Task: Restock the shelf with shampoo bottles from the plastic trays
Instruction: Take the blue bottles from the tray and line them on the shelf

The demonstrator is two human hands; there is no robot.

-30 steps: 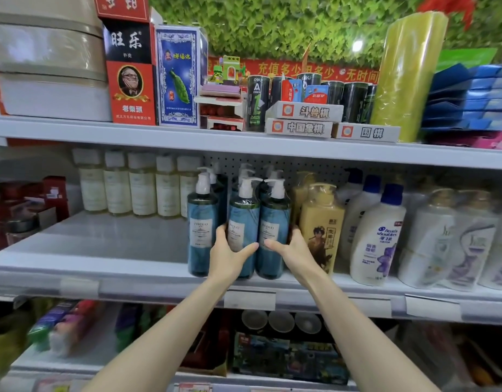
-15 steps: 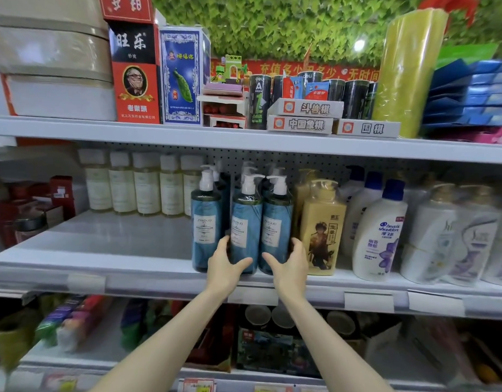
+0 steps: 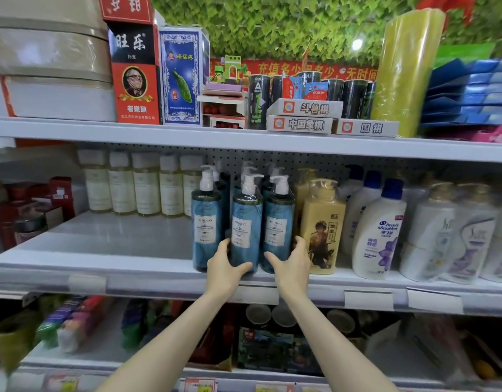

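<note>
The middle blue bottle [image 3: 245,230] and the right blue bottle [image 3: 278,224] stand upright at the near edge of the middle shelf [image 3: 131,267], with a third blue bottle [image 3: 206,222] just to their left. Both look full, so probably heavy and rigid, and their clear wrap is likely slick. The pump heads seem the weak part, so the lower body is the place to hold. The left hand [image 3: 224,267] wraps the middle one low down, thumb across its front, fingers curled round its left side. The right hand [image 3: 292,267] clasps the right one likewise, fingers tucked between it and the yellow bottle [image 3: 322,227].
</note>
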